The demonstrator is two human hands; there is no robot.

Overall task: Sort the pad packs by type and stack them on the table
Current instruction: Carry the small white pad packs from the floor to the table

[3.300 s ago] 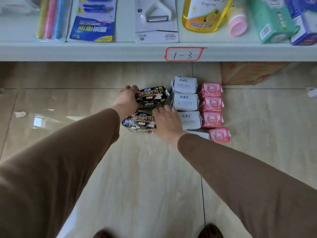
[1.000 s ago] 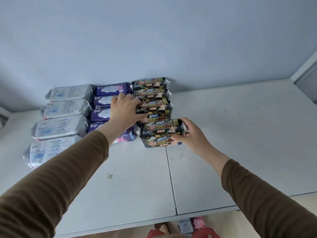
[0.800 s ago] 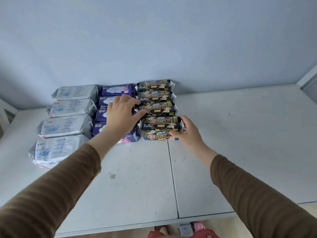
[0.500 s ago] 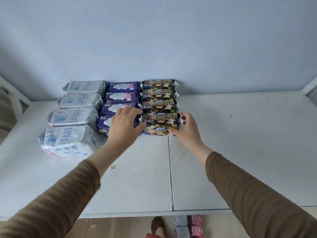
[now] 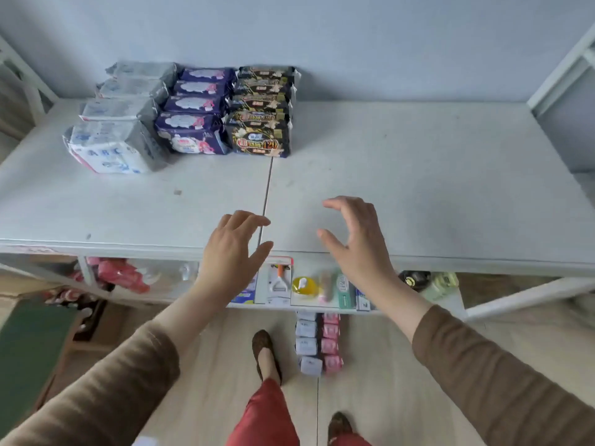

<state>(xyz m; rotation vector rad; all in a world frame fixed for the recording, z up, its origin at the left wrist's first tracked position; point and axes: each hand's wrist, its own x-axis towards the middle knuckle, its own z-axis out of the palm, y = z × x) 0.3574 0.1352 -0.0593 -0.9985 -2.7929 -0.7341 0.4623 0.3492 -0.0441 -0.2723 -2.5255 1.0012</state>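
Both empty, left hand (image 5: 231, 252) fingers (image 5: 254, 220) spread, right hand (image 5: 357, 243) loosely curled

A single head-worn wide-angle camera looks forward and steeply down over the counter (image 5: 418, 175) toward the wall (image 5: 354, 43), the floor (image 5: 370, 381) visible below.

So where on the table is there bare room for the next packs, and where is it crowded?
Free: the table right of the black packs, out to its right edge, and the front strip between the rows and both empty hands, left and right. Crowded: the back-left corner, where white packs, purple packs and black packs sit side by side against the wall.
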